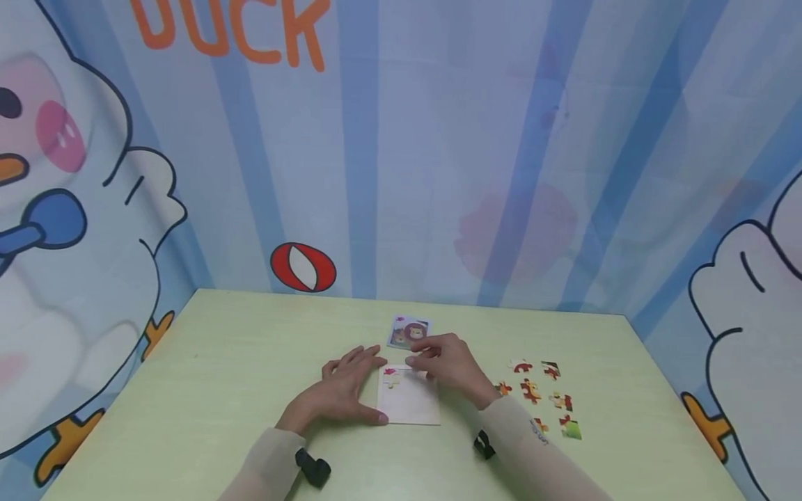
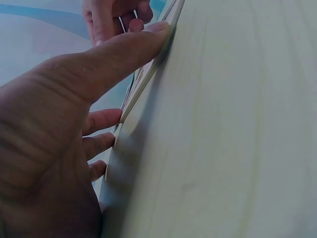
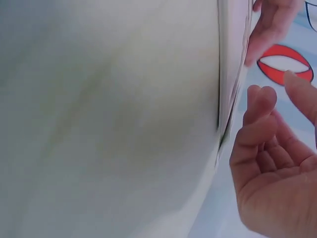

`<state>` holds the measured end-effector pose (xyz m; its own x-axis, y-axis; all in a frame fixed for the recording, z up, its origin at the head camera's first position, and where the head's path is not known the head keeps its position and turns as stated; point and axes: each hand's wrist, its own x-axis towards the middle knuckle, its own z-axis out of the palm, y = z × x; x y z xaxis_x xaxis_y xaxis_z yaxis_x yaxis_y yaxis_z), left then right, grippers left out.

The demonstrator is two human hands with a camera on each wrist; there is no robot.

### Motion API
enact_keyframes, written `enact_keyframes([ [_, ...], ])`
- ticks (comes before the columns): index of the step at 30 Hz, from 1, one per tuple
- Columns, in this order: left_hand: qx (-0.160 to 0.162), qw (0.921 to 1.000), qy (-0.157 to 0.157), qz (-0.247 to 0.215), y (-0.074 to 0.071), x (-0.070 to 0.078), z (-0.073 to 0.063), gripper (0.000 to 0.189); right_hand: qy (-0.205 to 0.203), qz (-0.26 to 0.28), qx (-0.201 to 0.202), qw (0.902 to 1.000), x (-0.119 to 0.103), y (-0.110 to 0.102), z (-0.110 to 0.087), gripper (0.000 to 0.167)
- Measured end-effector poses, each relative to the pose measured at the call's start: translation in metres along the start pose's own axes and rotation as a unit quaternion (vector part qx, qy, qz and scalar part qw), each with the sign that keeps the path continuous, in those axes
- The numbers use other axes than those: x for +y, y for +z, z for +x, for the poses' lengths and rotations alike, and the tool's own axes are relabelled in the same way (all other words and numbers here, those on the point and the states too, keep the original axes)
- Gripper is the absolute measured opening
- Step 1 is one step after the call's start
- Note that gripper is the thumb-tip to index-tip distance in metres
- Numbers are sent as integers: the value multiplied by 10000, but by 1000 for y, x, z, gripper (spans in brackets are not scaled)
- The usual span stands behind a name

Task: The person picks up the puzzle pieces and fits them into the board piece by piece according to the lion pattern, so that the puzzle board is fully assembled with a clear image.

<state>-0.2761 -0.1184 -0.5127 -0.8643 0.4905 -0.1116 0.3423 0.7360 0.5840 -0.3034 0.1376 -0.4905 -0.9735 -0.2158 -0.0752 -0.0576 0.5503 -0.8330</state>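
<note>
At the lower centre of the frame, a left hand (image 1: pixel 338 391), thumb and fingers spread wide, touches the left side of a white puzzle board (image 1: pixel 410 403). Over its upper right hovers a right hand (image 1: pixel 454 365), thumb apart from the bent fingers. Loose puzzle pieces (image 1: pixel 530 391) lie at lower right; beyond the board sits a picture card (image 1: pixel 399 339), before a striped blue backdrop (image 1: pixel 413 153).
</note>
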Motion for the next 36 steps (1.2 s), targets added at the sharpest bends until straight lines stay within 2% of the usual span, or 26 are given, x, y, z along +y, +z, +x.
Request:
enact_keyframes([
  [5, 2, 10000, 28, 40, 0, 0, -1, 100, 1, -1, 61, 10000, 13, -29, -6, 38],
  [12, -5, 10000, 2, -53, 0, 1, -3, 101, 209, 365, 90, 9991, 41, -83, -19, 52],
  [19, -10, 10000, 5, 9, 1, 1, 1, 100, 331, -16, 210, 9992, 62, -128, -32, 56],
  [25, 3, 10000, -13, -17, 1, 0, 0, 100, 477, -487, 170, 9975, 77, -148, -38, 54],
  [28, -16, 10000, -1, -28, 1, 1, 0, 100, 642, -632, 132, 9958, 84, -153, -41, 51],
  [36, -24, 10000, -20, -23, 0, 4, -2, 99, 692, -1130, 129, 9911, 101, -159, -42, 52],
])
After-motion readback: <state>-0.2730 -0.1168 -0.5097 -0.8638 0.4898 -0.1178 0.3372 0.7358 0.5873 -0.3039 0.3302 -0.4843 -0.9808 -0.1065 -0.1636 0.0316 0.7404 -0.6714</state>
